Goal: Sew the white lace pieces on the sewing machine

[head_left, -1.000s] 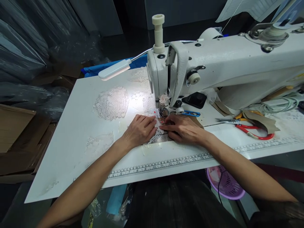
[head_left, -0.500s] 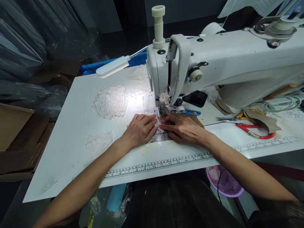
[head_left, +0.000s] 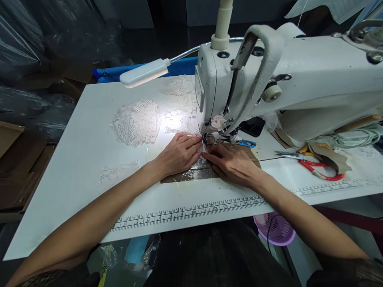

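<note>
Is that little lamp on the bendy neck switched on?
On. The lamp casts a bright white patch on the lace and table beneath it, beside the sewing machine.

**One head-worn view, looking down and forward over the sewing table**

The only camera sits on the person's head and faces forward and downward across the white tabletop (head_left: 89, 131), from its near edge with the printed ruler (head_left: 191, 209) toward the far edge. It is close: both forearms enter from the bottom corners, and the sewing machine (head_left: 299, 83) fills the upper right, its top cut off. The lamp (head_left: 143, 73) hangs over the far middle. The table's left near corner and dark floor show at the lower left. No second view shares the scene.
</note>
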The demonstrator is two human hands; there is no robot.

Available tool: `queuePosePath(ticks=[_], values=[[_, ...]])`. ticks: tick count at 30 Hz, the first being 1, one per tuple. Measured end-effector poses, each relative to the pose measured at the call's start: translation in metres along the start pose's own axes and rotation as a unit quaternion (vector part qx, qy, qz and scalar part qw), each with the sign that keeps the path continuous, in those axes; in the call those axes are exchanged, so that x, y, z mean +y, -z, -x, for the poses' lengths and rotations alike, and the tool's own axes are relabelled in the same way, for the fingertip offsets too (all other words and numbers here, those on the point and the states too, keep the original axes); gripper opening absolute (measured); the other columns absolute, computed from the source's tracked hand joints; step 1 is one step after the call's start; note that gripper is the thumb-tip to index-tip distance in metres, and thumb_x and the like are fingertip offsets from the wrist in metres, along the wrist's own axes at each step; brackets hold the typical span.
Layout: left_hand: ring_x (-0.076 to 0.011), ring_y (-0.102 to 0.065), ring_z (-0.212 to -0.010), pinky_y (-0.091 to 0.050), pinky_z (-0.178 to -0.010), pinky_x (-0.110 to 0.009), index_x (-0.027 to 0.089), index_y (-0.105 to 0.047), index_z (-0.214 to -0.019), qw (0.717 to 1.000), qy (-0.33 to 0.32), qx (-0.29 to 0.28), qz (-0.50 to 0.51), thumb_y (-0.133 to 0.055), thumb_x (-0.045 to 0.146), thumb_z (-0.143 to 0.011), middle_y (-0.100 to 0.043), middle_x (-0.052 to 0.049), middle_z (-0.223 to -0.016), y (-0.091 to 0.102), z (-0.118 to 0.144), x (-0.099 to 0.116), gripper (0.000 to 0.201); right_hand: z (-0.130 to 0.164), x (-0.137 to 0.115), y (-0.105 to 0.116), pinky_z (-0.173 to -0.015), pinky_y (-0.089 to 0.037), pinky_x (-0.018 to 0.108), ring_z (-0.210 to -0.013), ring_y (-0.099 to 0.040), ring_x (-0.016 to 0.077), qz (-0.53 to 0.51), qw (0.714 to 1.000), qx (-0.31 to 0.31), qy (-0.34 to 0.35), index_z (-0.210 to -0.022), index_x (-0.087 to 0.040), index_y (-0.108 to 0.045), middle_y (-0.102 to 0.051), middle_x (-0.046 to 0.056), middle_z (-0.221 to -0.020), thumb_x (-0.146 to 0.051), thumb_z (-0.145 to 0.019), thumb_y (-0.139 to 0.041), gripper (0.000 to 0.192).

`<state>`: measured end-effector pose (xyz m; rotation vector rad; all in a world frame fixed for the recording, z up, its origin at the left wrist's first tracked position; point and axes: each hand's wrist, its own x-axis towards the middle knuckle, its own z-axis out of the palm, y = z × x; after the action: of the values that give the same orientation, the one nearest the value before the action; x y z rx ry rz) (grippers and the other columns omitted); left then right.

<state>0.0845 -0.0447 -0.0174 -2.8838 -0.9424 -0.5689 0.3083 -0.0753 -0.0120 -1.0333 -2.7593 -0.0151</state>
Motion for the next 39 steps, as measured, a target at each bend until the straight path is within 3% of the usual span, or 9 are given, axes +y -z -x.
queuePosePath(ticks=[14,22,39], values=[[-0.0233,-0.060,-0.106,-0.040,-0.096,-0.047,0.015,-0.062,-0.114,0.999,0.010,0.042,0.019,-0.050,0.024,-0.093,-0.063,-0.010,-0.125,-0.003,0.001,0.001,0.026,-0.001,0.001,-0.002,-0.059,-0.040,0.029,-0.086,-0.055,0.0199,-0.001,1.000,0.026,-0.007,-0.117,-0.022,-0.062,-0.061,0.010,-0.107,-0.020,-0.091,-0.045,0.031],[-0.0241,-0.058,-0.110,-0.033,-0.104,-0.052,0.018,-0.063,-0.117,0.999,0.024,0.028,0.006,-0.048,0.025,-0.094,-0.061,-0.010,-0.127,-0.001,0.003,0.004,0.028,-0.001,0.008,-0.009,-0.066,-0.046,0.030,-0.085,-0.057,0.0176,-0.074,0.995,0.065,-0.016,-0.120,-0.024,-0.063,-0.059,0.010,-0.110,-0.023,-0.092,-0.045,0.033],[-0.0253,-0.061,-0.107,-0.023,-0.108,-0.062,0.018,-0.063,-0.114,0.998,0.056,0.019,-0.019,-0.046,0.028,-0.096,-0.064,-0.008,-0.123,0.001,-0.003,0.008,0.028,0.000,0.006,-0.007,-0.071,-0.048,0.034,-0.090,-0.055,0.0211,-0.084,0.995,0.035,-0.049,-0.125,-0.023,-0.059,-0.056,0.012,-0.107,-0.023,-0.093,-0.043,0.036]])
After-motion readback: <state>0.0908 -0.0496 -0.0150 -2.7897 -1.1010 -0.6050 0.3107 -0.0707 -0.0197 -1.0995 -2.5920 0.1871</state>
